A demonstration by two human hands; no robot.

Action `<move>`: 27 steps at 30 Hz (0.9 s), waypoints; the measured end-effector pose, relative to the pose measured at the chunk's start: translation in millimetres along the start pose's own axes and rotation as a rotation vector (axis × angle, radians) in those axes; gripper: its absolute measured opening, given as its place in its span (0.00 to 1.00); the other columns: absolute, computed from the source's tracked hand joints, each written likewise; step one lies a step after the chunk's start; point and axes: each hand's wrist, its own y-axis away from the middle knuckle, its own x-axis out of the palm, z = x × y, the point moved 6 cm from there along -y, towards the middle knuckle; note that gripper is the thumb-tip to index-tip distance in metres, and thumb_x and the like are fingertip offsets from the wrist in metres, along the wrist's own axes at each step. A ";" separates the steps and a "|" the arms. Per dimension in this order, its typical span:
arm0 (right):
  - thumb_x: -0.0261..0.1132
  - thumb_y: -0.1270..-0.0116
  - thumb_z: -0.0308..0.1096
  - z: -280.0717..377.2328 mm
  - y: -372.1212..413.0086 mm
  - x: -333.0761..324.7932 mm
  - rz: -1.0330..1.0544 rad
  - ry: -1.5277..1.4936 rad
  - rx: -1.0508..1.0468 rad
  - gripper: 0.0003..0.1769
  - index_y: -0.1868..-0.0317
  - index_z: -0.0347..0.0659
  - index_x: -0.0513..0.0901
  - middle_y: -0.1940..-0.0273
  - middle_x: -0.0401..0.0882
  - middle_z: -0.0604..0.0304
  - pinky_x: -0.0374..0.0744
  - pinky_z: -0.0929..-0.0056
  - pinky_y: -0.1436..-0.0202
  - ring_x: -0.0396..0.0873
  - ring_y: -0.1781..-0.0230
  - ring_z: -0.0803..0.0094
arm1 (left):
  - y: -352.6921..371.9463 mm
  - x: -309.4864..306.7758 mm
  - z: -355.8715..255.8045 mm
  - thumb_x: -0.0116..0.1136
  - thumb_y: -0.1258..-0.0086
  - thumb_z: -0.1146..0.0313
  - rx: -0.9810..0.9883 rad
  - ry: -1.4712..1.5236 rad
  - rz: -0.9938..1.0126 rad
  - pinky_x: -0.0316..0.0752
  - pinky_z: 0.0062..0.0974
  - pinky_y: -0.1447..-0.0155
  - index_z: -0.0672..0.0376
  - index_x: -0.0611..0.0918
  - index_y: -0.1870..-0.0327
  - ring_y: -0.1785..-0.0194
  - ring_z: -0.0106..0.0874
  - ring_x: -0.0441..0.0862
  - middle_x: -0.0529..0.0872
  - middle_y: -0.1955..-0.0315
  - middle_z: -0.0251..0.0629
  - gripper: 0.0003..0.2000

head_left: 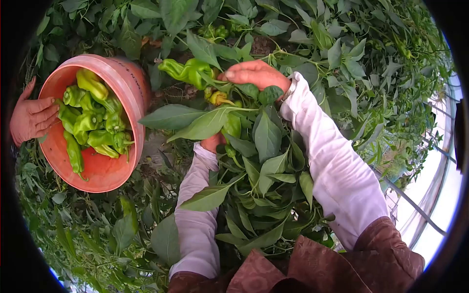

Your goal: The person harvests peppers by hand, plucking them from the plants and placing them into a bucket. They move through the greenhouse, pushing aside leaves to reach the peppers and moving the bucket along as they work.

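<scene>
Brown garment (322, 263) nearest, six o'clock. Right hand (259, 74), twelve: fingers together, slightly bent, beside green pepper (195, 73) at eleven; grip unclear. Left hand (212, 142), centre, leaf-hidden near second pepper (231, 126); openness, hold unclear. Bucket (110, 171), nine: part-filled with picked peppers (90, 120), another person's hand (34, 116) alongside. Others unpicked (213, 32), twelve.

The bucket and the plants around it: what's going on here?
A person is working among leafy pepper plants. Their right hand is at one end of a large green pepper; the left hand is partly hidden by leaves, so its grip is unclear. Another person's hand is at the rim of a tilted orange bucket, which holds picked peppers.
</scene>
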 end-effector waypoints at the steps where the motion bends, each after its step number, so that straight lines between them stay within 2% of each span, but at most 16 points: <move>1: 0.64 0.40 0.39 -5.8 2.2 -1.1 0.031 -0.063 0.020 0.16 0.56 0.36 0.81 0.60 0.80 0.60 0.73 0.77 0.50 0.76 0.58 0.76 | 3.0 22.3 -0.5 0.58 0.39 0.53 -0.101 -0.026 0.081 0.61 0.39 0.35 0.56 0.68 0.40 0.41 0.36 0.69 0.70 0.42 0.37 0.28; 4: 0.65 0.41 0.35 -4.4 10.3 8.5 0.081 -0.154 0.052 0.15 0.56 0.37 0.80 0.60 0.80 0.61 0.73 0.79 0.51 0.76 0.58 0.79 | 8.6 51.5 -2.0 0.59 0.41 0.55 -0.144 -0.103 0.121 0.62 0.38 0.35 0.57 0.66 0.39 0.40 0.36 0.68 0.70 0.42 0.38 0.30; 5: 0.66 0.42 0.35 -1.2 12.2 11.2 0.022 -0.170 0.023 0.13 0.60 0.37 0.81 0.65 0.80 0.64 0.74 0.81 0.57 0.77 0.64 0.81 | 10.0 54.1 -2.1 0.60 0.42 0.55 -0.139 -0.121 0.121 0.62 0.38 0.36 0.57 0.65 0.38 0.40 0.36 0.68 0.70 0.42 0.38 0.31; 6: 0.66 0.42 0.35 0.3 14.3 14.4 0.022 -0.169 0.018 0.13 0.60 0.37 0.81 0.65 0.80 0.64 0.74 0.81 0.57 0.77 0.64 0.81 | 10.7 56.8 -3.3 0.60 0.43 0.56 -0.135 -0.140 0.124 0.62 0.38 0.36 0.57 0.65 0.38 0.40 0.36 0.68 0.70 0.42 0.39 0.32; 9: 0.67 0.43 0.37 5.7 20.8 18.5 0.034 -0.162 0.030 0.10 0.72 0.38 0.80 0.75 0.76 0.68 0.70 0.82 0.70 0.71 0.75 0.83 | 17.8 77.1 -10.5 0.62 0.45 0.57 -0.150 -0.184 0.156 0.63 0.38 0.36 0.58 0.63 0.37 0.39 0.36 0.68 0.70 0.42 0.39 0.34; 10: 0.68 0.44 0.37 4.4 23.0 20.0 0.028 -0.111 0.062 0.11 0.73 0.37 0.80 0.76 0.76 0.68 0.69 0.81 0.69 0.71 0.74 0.82 | 20.1 85.3 -14.7 0.63 0.46 0.58 -0.157 -0.195 0.165 0.63 0.38 0.36 0.58 0.63 0.37 0.39 0.36 0.67 0.69 0.42 0.40 0.35; 12: 0.68 0.44 0.35 4.9 26.4 23.5 0.027 0.050 -0.028 0.10 0.70 0.37 0.80 0.74 0.77 0.67 0.71 0.79 0.65 0.73 0.70 0.80 | 26.5 103.3 -24.1 0.64 0.47 0.59 -0.162 -0.216 0.171 0.64 0.38 0.36 0.58 0.62 0.36 0.39 0.36 0.67 0.69 0.42 0.40 0.37; 13: 0.68 0.44 0.35 1.7 30.5 26.3 0.027 0.049 -0.035 0.10 0.70 0.37 0.80 0.74 0.77 0.67 0.71 0.79 0.65 0.73 0.70 0.80 | 28.5 108.0 -28.5 0.65 0.52 0.63 -0.136 -0.253 0.110 0.65 0.36 0.37 0.60 0.60 0.35 0.40 0.36 0.68 0.70 0.43 0.41 0.40; 14: 0.67 0.44 0.34 3.4 36.6 28.5 -0.047 0.005 -0.054 0.09 0.68 0.37 0.81 0.72 0.78 0.67 0.72 0.78 0.61 0.73 0.68 0.80 | 31.1 107.0 -29.7 0.65 0.52 0.63 -0.134 -0.261 0.113 0.65 0.36 0.37 0.60 0.60 0.35 0.40 0.36 0.68 0.70 0.43 0.41 0.40; 16: 0.67 0.43 0.32 12.5 50.3 36.9 -0.121 -0.040 -0.087 0.08 0.66 0.36 0.81 0.70 0.79 0.67 0.72 0.78 0.58 0.73 0.66 0.79 | 33.5 90.1 -42.1 0.67 0.55 0.65 0.041 -0.689 0.008 0.66 0.35 0.38 0.60 0.62 0.36 0.41 0.37 0.69 0.71 0.44 0.40 0.40; 17: 0.66 0.42 0.31 16.7 56.6 41.3 -0.150 -0.100 -0.104 0.08 0.63 0.37 0.81 0.69 0.79 0.67 0.73 0.78 0.57 0.74 0.65 0.80 | 34.5 95.2 -48.5 0.63 0.47 0.67 0.140 -0.806 0.067 0.67 0.33 0.39 0.61 0.64 0.38 0.42 0.35 0.71 0.72 0.44 0.40 0.33; 20: 0.64 0.40 0.30 30.5 83.8 51.2 -0.213 -0.220 -0.136 0.10 0.59 0.38 0.81 0.67 0.79 0.67 0.73 0.78 0.55 0.74 0.63 0.80 | 45.5 96.4 -48.9 0.62 0.45 0.67 0.003 -0.550 0.063 0.67 0.33 0.39 0.61 0.65 0.38 0.42 0.35 0.71 0.72 0.44 0.40 0.31; 22: 0.64 0.40 0.31 43.8 107.5 59.6 -0.188 -0.254 -0.259 0.11 0.57 0.38 0.80 0.65 0.79 0.67 0.73 0.78 0.55 0.74 0.63 0.80 | 51.7 95.9 -54.2 0.61 0.43 0.66 -0.110 -0.426 0.044 0.67 0.32 0.39 0.61 0.65 0.38 0.43 0.35 0.72 0.72 0.44 0.40 0.30; 26: 0.64 0.40 0.31 14.4 133.1 63.0 -0.221 -0.460 -0.140 0.10 0.58 0.36 0.80 0.62 0.78 0.66 0.72 0.79 0.55 0.73 0.61 0.81 | 55.3 92.6 -67.1 0.58 0.40 0.66 -0.351 -0.351 -0.004 0.67 0.32 0.39 0.61 0.66 0.38 0.43 0.34 0.72 0.73 0.45 0.40 0.28; 27: 0.64 0.40 0.31 10.9 138.2 64.7 -0.272 -0.470 -0.169 0.11 0.58 0.36 0.80 0.62 0.78 0.64 0.72 0.78 0.56 0.74 0.61 0.79 | 55.7 92.9 -71.1 0.58 0.40 0.66 -0.407 -0.354 -0.015 0.68 0.32 0.39 0.61 0.66 0.39 0.43 0.34 0.72 0.73 0.45 0.40 0.27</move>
